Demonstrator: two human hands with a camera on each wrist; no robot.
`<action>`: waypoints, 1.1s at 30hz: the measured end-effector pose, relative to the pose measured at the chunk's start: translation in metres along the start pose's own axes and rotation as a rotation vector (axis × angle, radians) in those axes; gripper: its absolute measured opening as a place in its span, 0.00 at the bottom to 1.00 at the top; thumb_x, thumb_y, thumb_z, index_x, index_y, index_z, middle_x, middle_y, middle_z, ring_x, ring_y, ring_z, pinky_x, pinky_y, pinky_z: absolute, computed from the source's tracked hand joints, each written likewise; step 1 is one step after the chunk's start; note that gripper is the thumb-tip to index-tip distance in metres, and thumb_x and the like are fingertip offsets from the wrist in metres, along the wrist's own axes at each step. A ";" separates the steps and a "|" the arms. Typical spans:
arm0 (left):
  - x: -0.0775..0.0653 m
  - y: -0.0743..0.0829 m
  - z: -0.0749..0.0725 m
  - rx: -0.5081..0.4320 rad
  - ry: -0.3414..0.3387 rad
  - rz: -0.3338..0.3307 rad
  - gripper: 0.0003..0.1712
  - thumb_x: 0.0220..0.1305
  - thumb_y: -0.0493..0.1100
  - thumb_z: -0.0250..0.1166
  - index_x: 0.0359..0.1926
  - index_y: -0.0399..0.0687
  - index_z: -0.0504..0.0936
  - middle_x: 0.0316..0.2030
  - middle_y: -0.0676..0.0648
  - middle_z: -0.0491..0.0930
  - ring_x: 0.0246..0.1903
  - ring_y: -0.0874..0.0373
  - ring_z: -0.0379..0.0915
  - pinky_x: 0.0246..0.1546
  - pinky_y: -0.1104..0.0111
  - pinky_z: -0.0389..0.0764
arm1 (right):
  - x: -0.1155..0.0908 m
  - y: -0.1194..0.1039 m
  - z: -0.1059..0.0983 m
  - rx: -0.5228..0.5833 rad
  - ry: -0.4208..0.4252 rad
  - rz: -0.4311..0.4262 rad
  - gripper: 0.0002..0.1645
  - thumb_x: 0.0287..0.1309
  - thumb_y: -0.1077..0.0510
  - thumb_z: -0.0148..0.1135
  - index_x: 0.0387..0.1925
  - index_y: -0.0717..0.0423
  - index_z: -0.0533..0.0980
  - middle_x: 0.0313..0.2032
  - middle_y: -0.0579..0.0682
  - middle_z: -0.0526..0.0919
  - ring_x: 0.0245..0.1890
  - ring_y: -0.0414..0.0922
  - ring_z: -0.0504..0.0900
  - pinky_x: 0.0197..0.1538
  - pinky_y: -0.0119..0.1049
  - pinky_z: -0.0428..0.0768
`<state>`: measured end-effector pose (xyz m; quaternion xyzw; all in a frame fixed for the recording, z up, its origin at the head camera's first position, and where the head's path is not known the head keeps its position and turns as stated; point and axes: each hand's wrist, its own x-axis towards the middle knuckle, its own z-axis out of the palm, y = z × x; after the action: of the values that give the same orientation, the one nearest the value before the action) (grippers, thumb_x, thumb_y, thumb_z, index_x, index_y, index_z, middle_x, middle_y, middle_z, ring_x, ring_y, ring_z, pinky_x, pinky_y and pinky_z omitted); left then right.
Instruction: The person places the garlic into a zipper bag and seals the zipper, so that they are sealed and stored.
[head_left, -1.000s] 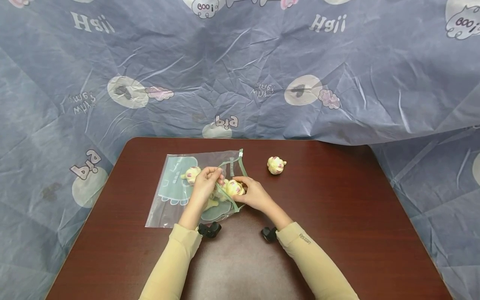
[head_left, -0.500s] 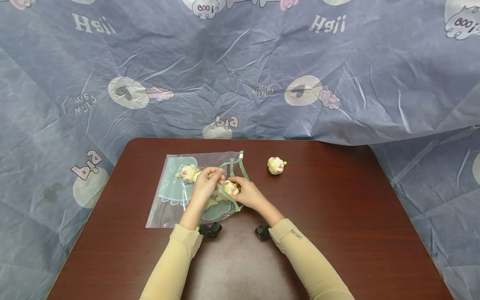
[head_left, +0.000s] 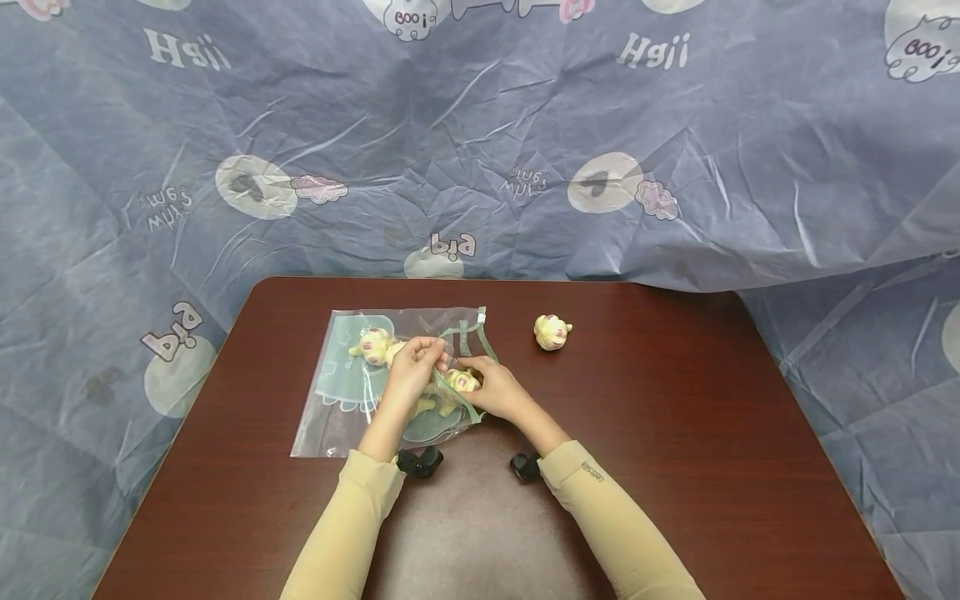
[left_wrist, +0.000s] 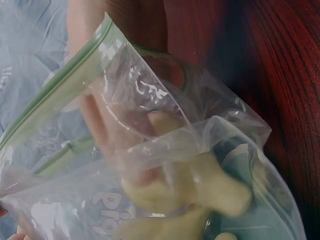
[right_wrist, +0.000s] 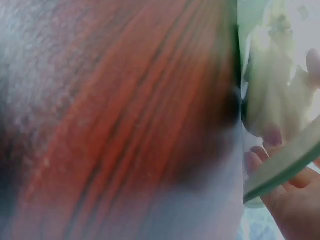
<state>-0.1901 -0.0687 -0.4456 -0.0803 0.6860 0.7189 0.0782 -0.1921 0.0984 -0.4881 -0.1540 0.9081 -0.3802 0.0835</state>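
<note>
A clear zip bag (head_left: 313,429) with a green-edged mouth and a pale green print lies flat, its mouth facing right. My left hand (head_left: 411,368) pinches the upper layer at the mouth and keeps it raised. Inside the mouth, my right hand (head_left: 501,390) holds a garlic bulb (head_left: 462,381), cream with purple marks, between thumb and fingers. Deeper in the bag is another garlic bulb (head_left: 372,346), partly hidden with others behind the left hand. The left wrist view has the right hand (left_wrist: 107,120) seen through the plastic, over pale bulbs (left_wrist: 220,190).
One loose garlic bulb (head_left: 551,332) sits on the dark red-brown table (head_left: 675,433), beyond the right hand. A blue-grey printed cloth (head_left: 480,150) hangs behind the table and along its sides. Black wrist cameras (head_left: 420,462) are strapped on both wrists.
My right hand has moved left, carrying its garlic bulb further into the bag mouth. The bulb deeper in the bag has shifted left. My left hand has stayed in place.
</note>
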 end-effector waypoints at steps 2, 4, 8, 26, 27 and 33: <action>0.000 0.001 0.000 0.002 -0.007 -0.006 0.11 0.71 0.42 0.59 0.47 0.38 0.77 0.24 0.57 0.79 0.24 0.64 0.74 0.26 0.75 0.69 | -0.003 -0.001 -0.004 0.027 0.024 0.003 0.32 0.55 0.55 0.72 0.61 0.56 0.75 0.57 0.55 0.79 0.52 0.50 0.79 0.54 0.46 0.78; -0.002 0.005 -0.001 0.013 -0.010 -0.014 0.10 0.72 0.41 0.59 0.47 0.37 0.77 0.24 0.57 0.79 0.25 0.64 0.74 0.26 0.75 0.69 | -0.006 -0.003 -0.009 0.062 0.056 0.000 0.31 0.54 0.53 0.73 0.60 0.56 0.76 0.56 0.54 0.80 0.54 0.51 0.79 0.56 0.47 0.78; -0.013 0.019 0.000 0.032 -0.014 -0.018 0.09 0.72 0.38 0.57 0.45 0.35 0.76 0.24 0.54 0.79 0.25 0.63 0.74 0.26 0.74 0.69 | -0.013 -0.006 -0.022 0.155 0.104 0.001 0.28 0.57 0.51 0.71 0.57 0.56 0.77 0.55 0.54 0.81 0.56 0.53 0.80 0.59 0.49 0.78; -0.003 0.004 -0.003 0.013 0.021 0.003 0.11 0.71 0.43 0.59 0.47 0.39 0.76 0.23 0.58 0.78 0.24 0.65 0.73 0.25 0.75 0.68 | -0.024 0.019 -0.084 0.302 0.351 0.046 0.20 0.63 0.53 0.66 0.54 0.56 0.79 0.54 0.55 0.82 0.56 0.53 0.81 0.60 0.49 0.78; -0.002 0.004 -0.003 0.012 0.021 0.004 0.11 0.71 0.43 0.59 0.47 0.39 0.76 0.23 0.58 0.78 0.24 0.65 0.73 0.25 0.75 0.67 | -0.023 0.023 -0.088 0.301 0.363 0.068 0.20 0.62 0.53 0.66 0.54 0.55 0.79 0.55 0.55 0.81 0.57 0.53 0.81 0.60 0.49 0.78; -0.002 0.002 -0.004 0.016 0.019 0.011 0.11 0.72 0.43 0.59 0.46 0.39 0.76 0.25 0.55 0.79 0.25 0.63 0.74 0.26 0.75 0.68 | -0.020 0.045 -0.105 0.301 0.431 0.162 0.23 0.61 0.56 0.67 0.57 0.57 0.77 0.59 0.57 0.78 0.58 0.57 0.79 0.59 0.50 0.78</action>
<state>-0.1891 -0.0728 -0.4434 -0.0830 0.6929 0.7130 0.0684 -0.2116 0.2047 -0.4470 0.0178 0.8475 -0.5271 -0.0595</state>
